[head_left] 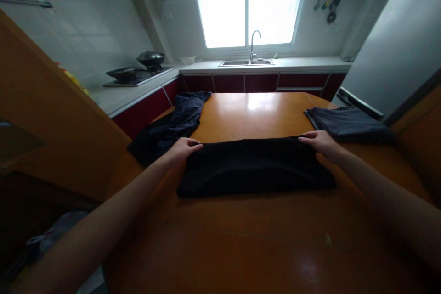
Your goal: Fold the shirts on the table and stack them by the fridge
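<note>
A black folded garment (pixel 255 170) lies as a wide strip across the wooden table (pixel 241 248); its exact kind cannot be made out. My left hand (pixel 184 148) pinches its far left corner between thumb and fingers. At the far right corner, my right hand (pixel 319 141) holds the cloth in a similar pinch. The far edge is drawn fairly straight between both hands, while the near edge lies on the tabletop. Beyond my left hand is a crumpled dark navy garment (pixel 186 115). Dark grey folded clothes (pixel 347 121) lie past my right hand.
A wooden panel (pixel 51 101) rises close on the left. Behind the table runs a counter with a sink (pixel 237 62) and a faucet (pixel 253 46). A stove (pixel 138 77) bears a lidded wok (pixel 150 58). A large pale appliance (pixel 406 46) stands at the right.
</note>
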The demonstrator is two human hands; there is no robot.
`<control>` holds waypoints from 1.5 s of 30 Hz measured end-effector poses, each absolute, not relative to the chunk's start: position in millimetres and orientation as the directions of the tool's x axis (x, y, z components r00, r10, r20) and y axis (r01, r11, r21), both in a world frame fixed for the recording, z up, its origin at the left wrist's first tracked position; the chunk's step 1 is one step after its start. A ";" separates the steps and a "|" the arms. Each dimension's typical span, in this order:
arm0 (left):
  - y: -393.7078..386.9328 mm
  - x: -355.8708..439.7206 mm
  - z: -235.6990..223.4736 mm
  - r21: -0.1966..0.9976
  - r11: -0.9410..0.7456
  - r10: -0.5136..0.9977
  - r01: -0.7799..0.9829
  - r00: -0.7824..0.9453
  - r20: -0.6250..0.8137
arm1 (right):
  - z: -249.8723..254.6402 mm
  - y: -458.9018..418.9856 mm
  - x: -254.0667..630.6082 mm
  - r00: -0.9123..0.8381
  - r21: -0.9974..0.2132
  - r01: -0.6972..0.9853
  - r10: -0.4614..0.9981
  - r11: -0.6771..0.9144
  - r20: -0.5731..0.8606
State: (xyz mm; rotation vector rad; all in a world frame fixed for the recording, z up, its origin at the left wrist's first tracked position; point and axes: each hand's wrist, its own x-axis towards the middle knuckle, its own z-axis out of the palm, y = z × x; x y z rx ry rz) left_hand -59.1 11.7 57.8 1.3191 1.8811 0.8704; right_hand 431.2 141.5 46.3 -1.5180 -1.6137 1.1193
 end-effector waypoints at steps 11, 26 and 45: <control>-1.5 90.9 62.0 0.199 -0.307 0.925 0.931 0.243 0.291 | 51.9 69.2 329.6 -0.392 -0.298 0.782 0.803 0.547 0.449; 12.0 126.0 28.1 0.094 -0.305 0.951 0.948 0.297 0.085 | 22.9 54.1 283.7 -0.581 -0.191 0.785 0.807 0.590 0.103; -20.4 -21.6 30.5 0.135 0.098 0.995 0.986 -0.101 0.019 | 8.2 124.6 407.9 -0.406 -0.201 0.889 0.911 0.411 0.067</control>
